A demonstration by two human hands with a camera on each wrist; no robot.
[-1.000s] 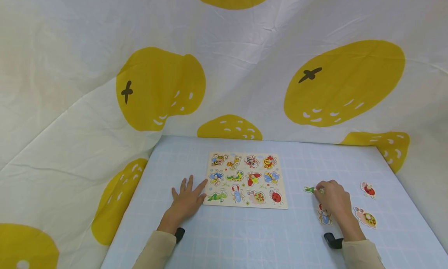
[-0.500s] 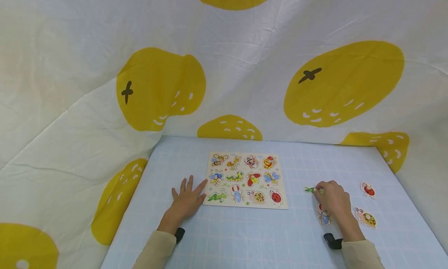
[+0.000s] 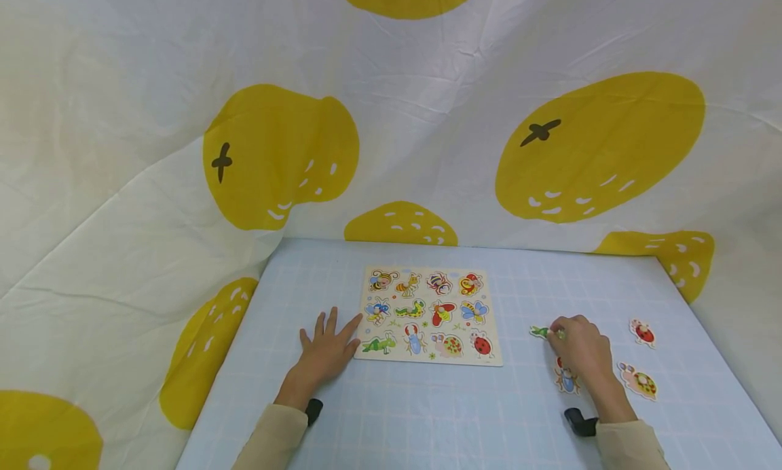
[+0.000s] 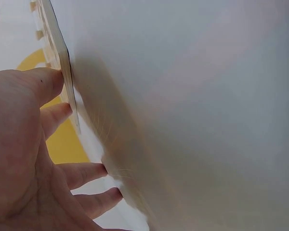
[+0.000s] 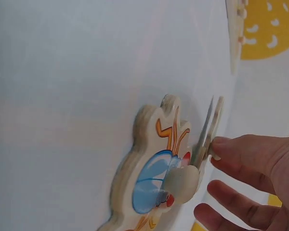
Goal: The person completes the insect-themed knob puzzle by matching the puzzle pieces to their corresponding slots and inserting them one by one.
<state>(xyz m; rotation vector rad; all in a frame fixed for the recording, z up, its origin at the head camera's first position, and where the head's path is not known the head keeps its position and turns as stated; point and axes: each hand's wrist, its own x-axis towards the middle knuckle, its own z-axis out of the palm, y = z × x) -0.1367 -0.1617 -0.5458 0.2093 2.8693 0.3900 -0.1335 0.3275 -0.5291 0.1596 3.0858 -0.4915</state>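
A wooden knob puzzle board (image 3: pixel 464 360) printed with colourful bugs lies on the table in the head view. My left hand (image 3: pixel 324 356) rests at its left side with fingers spread; in the left wrist view, the thumb and one finger touch the edge of the board (image 4: pixel 65 60). To the right of the board, my right hand (image 3: pixel 584 351) pinches a green grasshopper puzzle piece (image 3: pixel 537 331), partly covered by the fingers. In the right wrist view this piece (image 5: pixel 216 118) appears edge-on, close over the tablecloth. A blue stag beetle piece (image 5: pixel 151 180) with a round knob lies beside that hand.
Farther right on the table lie a red ladybug piece (image 3: pixel 643 333) and a spotted snail piece (image 3: pixel 638 380). The light blue checked tablecloth (image 3: pixel 427 422) covers the table. A white curtain with yellow fruit shapes (image 3: pixel 427 164) hangs behind and at both sides.
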